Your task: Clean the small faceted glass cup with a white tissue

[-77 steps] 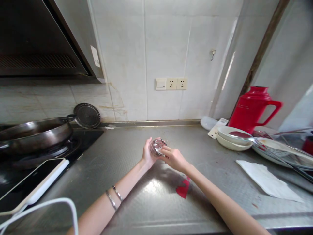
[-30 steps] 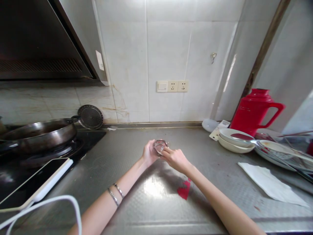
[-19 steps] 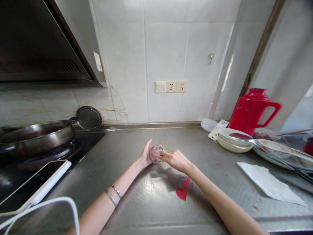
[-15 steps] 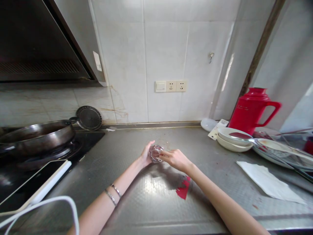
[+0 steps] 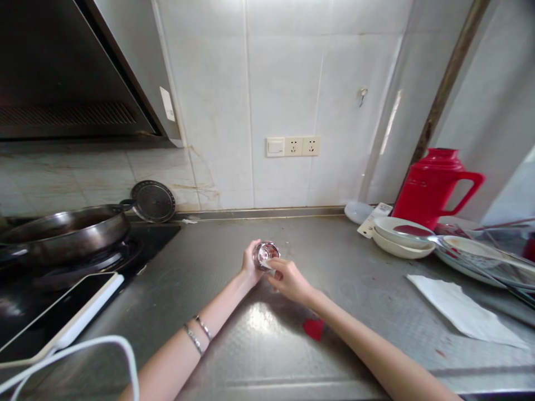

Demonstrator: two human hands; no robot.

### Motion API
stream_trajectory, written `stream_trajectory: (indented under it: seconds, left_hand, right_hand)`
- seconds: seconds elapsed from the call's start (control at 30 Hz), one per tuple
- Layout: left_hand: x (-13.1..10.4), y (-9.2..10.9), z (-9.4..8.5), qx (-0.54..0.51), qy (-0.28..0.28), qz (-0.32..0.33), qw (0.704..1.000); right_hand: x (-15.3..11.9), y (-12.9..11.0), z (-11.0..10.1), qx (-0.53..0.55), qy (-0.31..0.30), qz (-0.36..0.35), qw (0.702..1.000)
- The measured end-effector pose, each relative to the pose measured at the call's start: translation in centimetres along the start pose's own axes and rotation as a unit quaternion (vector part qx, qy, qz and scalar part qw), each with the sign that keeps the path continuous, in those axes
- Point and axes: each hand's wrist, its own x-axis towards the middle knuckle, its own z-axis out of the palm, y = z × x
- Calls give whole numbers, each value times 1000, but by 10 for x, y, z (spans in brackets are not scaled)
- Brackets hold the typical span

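Over the middle of the steel counter, a small clear glass (image 5: 266, 252) is tipped so that its mouth faces me. My left hand (image 5: 249, 263) is wrapped round its left side and holds it. My right hand (image 5: 288, 277) is closed at the near rim, fingertips pinched together against the glass; a pale bit shows by them, but what they grip is too small to make out. A red scrap (image 5: 313, 328) lies on the counter below my right wrist, partly beside the forearm.
To the left, a steel pan (image 5: 71, 234) sits on the stove, with a phone (image 5: 54, 317) and white cable nearer me. At right are a red thermos (image 5: 430, 186), stacked bowls (image 5: 403, 245), a plate holding utensils, and a white paper sheet (image 5: 463, 309).
The glass has tilted so more of its inside shows. My right hand has drawn slightly down and left along its rim, and my left hand has shifted a little left.
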Motion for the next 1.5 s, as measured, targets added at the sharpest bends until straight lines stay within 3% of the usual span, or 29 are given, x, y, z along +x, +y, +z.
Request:
stream_trajectory:
  seconds: [0.13, 0.3, 0.43, 0.67, 0.93, 1.07, 1.2, 1.3, 1.5]
  left_hand:
    - [-1, -3, 2, -8, -1, 12, 1000]
    - [-2, -3, 2, -15, 14, 12, 1000]
    - [-3, -1, 5, -17, 31, 0, 999]
    - [-6, -4, 6, -19, 27, 34, 999]
    - [-3, -12, 4, -41, 78, 45, 995]
    - [-3, -14, 4, -39, 75, 32, 996]
    - [-2, -17, 4, -43, 63, 34, 997]
    - [-1, -13, 3, -39, 36, 3, 999]
    - [-2, -1, -5, -22, -35, -137, 990]
  right_hand:
    - [0, 2, -2, -52, 9, 2, 999]
    - [-1, -1, -27, -207, -49, -36, 976]
    - [0, -4, -42, -273, -68, -27, 959]
    - [-2, -11, -23, -204, -62, 9, 977]
    - [-1, -14, -2, -49, 7, 35, 998]
    - [2, -8, -1, -77, 2, 54, 996]
    - [3, -6, -18, -189, -65, 46, 979]
    - [2, -3, -39, -255, -108, 15, 961]
    - [0, 2, -65, -297, -150, -58, 941]
